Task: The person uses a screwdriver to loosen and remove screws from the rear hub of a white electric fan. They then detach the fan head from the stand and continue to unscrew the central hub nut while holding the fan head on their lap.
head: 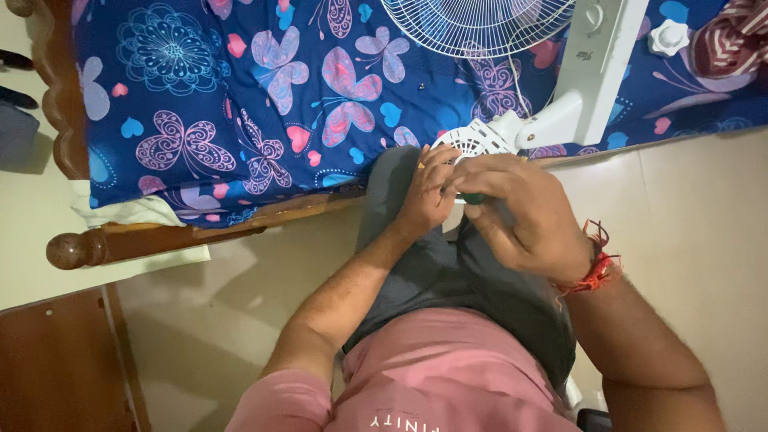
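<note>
A white fan lies taken apart on the bed: its motor housing [478,138] sits at the bed's edge, joined to the white stand [596,68]. My left hand [426,190] rests its fingers against the housing's near side. My right hand [516,214] is closed around a dark green tool handle [472,198], held close to the housing; the tool's tip is hidden behind my fingers. A red thread band [596,268] circles my right wrist.
A white wire fan guard [472,24] and a white round knob [669,36] lie on the blue butterfly-patterned sheet [200,96]. The wooden bed frame [160,236] runs along the sheet's edge. Striped cloth [732,36] is at the top right. Cream floor tiles [704,208] lie below.
</note>
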{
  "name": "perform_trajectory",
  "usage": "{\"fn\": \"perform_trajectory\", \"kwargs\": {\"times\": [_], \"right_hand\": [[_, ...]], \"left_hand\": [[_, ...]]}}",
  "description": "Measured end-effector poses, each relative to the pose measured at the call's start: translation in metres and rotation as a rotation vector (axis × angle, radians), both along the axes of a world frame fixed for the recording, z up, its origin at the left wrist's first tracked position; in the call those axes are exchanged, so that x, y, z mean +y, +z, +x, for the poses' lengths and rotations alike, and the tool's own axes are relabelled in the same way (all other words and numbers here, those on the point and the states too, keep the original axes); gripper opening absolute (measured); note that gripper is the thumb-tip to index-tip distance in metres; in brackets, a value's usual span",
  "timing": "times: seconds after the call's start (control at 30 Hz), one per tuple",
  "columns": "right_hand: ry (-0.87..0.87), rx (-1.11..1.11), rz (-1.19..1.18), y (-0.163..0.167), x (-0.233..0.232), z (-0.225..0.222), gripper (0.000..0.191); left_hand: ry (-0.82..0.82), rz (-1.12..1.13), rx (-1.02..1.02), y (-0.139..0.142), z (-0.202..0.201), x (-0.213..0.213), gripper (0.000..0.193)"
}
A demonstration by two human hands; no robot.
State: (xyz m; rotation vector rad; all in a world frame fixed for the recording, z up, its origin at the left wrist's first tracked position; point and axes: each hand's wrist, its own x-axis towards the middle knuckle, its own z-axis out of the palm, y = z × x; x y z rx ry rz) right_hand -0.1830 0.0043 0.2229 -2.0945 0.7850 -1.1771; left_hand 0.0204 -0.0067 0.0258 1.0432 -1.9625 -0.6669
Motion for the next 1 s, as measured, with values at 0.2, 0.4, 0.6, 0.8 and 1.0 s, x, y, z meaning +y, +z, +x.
{"fn": "perform_trajectory", "kwargs": {"times": [0.2, 0.4, 0.6, 0.8, 1.0], "right_hand": [[-0.123, 0.036, 0.013, -0.005, 0.002, 0.005, 0.039], [-0.125, 0.048, -0.032, 0.002, 0.002, 0.007, 0.034], [-0.076, 0.065, -0.069, 0.01, 0.001, 0.011, 0.039], [-0.056, 0.065, -0.068, 0.015, 0.001, 0.014, 0.036], [-0.131, 0.042, 0.0, 0.013, 0.008, 0.017, 0.033]], "left_hand": [[0.005, 0.021, -0.029, -0.004, -0.003, -0.005, 0.021], [0.024, 0.014, 0.026, -0.003, -0.001, -0.001, 0.02], [0.01, -0.011, 0.021, -0.005, 0.002, -0.001, 0.021], [0.034, -0.016, 0.012, -0.01, 0.002, -0.001, 0.026], [0.013, -0.003, 0.033, -0.007, 0.005, 0.0, 0.023]]}}
